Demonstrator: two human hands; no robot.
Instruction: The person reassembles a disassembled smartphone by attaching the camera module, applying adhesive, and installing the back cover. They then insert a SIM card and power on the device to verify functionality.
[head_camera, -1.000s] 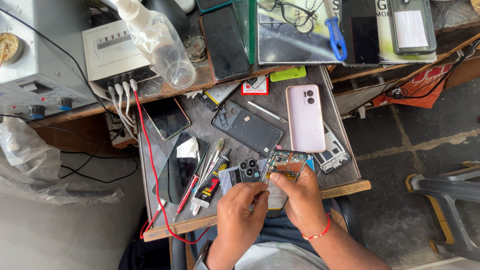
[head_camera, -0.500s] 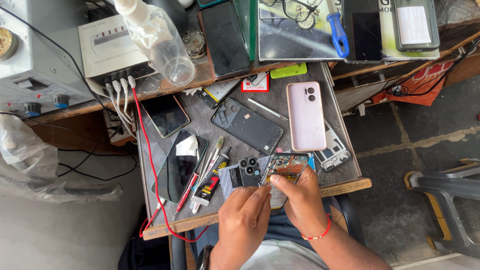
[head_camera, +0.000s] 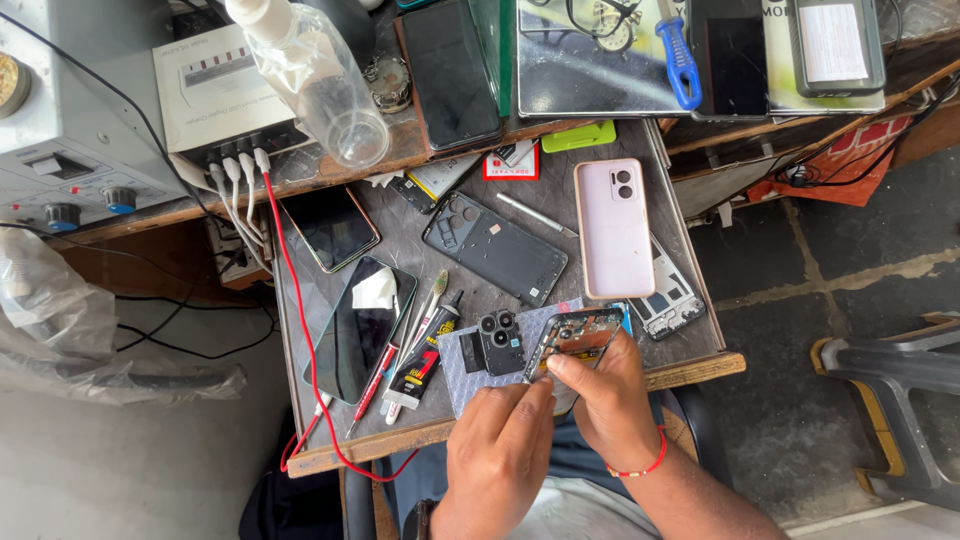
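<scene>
Between both hands, opened phone frame (head_camera: 578, 338) tilted above grey mat (head_camera: 470, 375). Right hand (head_camera: 608, 405) fingers pinched on frame's lower edge; left hand (head_camera: 497, 450) fingertips closed at its near corner, any tool hidden. Likely mid-disassembly. Camera module (head_camera: 499, 340) just left of fingers. Next: fine, steady prying.

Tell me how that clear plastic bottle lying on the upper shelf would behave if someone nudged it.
The clear bottle lies on its side on the wooden shelf, so it would probably roll. It looks empty and thin-walled, hence likely light and easily dented. Its base overhangs the shelf edge, so it may drop onto the tray.
</scene>
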